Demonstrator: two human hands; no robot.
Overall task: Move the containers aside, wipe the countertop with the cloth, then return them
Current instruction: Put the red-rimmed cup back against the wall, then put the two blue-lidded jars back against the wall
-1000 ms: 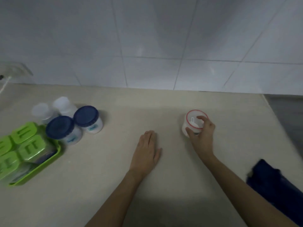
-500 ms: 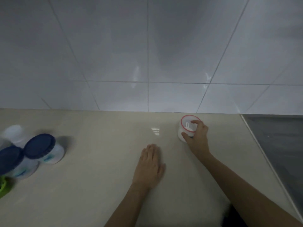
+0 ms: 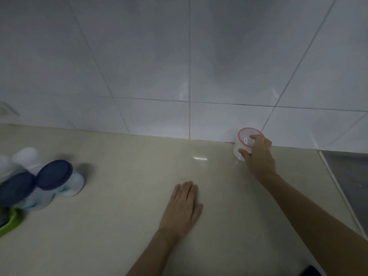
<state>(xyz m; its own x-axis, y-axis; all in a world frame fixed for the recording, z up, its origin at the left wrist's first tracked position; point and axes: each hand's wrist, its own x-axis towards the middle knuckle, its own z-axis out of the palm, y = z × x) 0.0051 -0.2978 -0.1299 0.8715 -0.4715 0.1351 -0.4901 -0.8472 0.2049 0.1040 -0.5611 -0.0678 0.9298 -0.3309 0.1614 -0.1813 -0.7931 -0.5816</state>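
Note:
A small white container with a red-rimmed lid (image 3: 243,140) stands at the back of the beige countertop (image 3: 127,162), against the tiled wall. My right hand (image 3: 258,156) is shut on it, fingers over the lid and thumb on its side. My left hand (image 3: 183,208) lies flat, palm down, on the counter in the middle, holding nothing. At the left, two jars with dark blue lids (image 3: 57,177) (image 3: 18,191) and two white-capped jars (image 3: 26,158) stand grouped together. A sliver of the dark blue cloth (image 3: 312,271) shows at the bottom edge.
A green tray corner (image 3: 10,224) pokes in at the lower left. A dark hob surface (image 3: 350,186) borders the counter on the right. The white tiled wall (image 3: 179,66) closes off the back.
My right hand has slid the red-rimmed container away from me, up to the wall. The view has tilted up and right, so the green tray and the cloth have mostly left the frame.

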